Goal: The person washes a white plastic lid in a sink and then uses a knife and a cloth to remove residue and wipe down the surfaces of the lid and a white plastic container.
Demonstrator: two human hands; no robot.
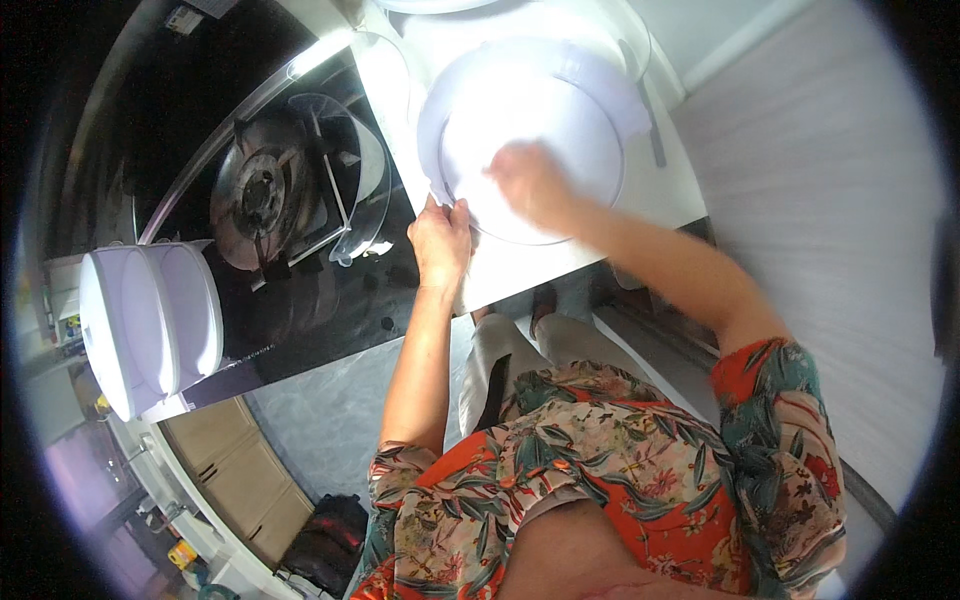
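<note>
Grasping a curved pale lilac band (pixel 432 140) at the edge of a broad white round disc (pixel 545 110)

To the right of the disc, a tall pale grey wall (pixel 800 200). To its left, a glossy black cooktop (pixel 300 340). Nearer than the disc, a short-sleeved shirt (pixel 600 440) flowered in orange, green and cream. Beneath the disc, a smooth white worktop (pixel 500 265), showing past the rim on the near side. On that worktop, the disc itself, glaring brightly, too washed out for fine detail, with the band curving round its far and left edge. Well to the left of the disc, a row of rounded white and pale lilac panels (pixel 150 315). Between these and the disc, a round dark metal gas burner (pixel 262 195). Above the disc, the bare right hand (pixel 530 185), curled and blurred; not possible to tell whether clutching anything or touching the surface. At the near left edge of the disc, the bare left hand (pixel 440 245), thumb and fingers closed round the end of the band.
</note>
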